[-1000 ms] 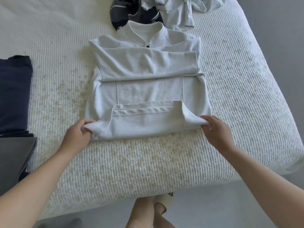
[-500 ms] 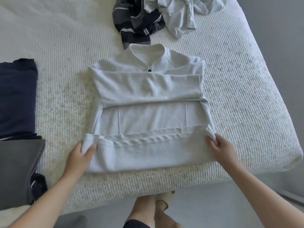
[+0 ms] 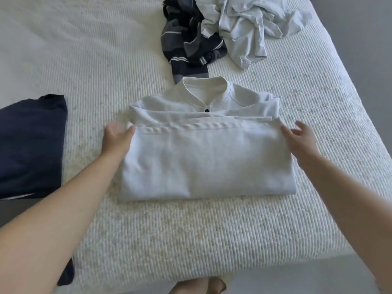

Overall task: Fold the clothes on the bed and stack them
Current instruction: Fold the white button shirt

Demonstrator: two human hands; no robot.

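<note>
A white collared shirt [image 3: 207, 162] lies folded on the bed [image 3: 191, 234], its lower half turned up over the sleeves so the hem sits just below the collar button. My left hand [image 3: 117, 137] touches the hem's left corner with relaxed fingers. My right hand [image 3: 297, 137] hovers at the right corner, fingers spread and holding nothing. A folded navy garment [image 3: 31, 145] lies at the left edge of the bed.
A crumpled navy striped garment [image 3: 188, 43] and a crumpled pale blue garment [image 3: 248, 28] lie at the far side of the bed. The bed's right and near edges drop to a grey floor [image 3: 297, 279]. My feet show below the near edge.
Both hands carried the shirt's bottom hem away from me, up over the sleeves to just below the collar. The fingers then loosened from the corners.
</note>
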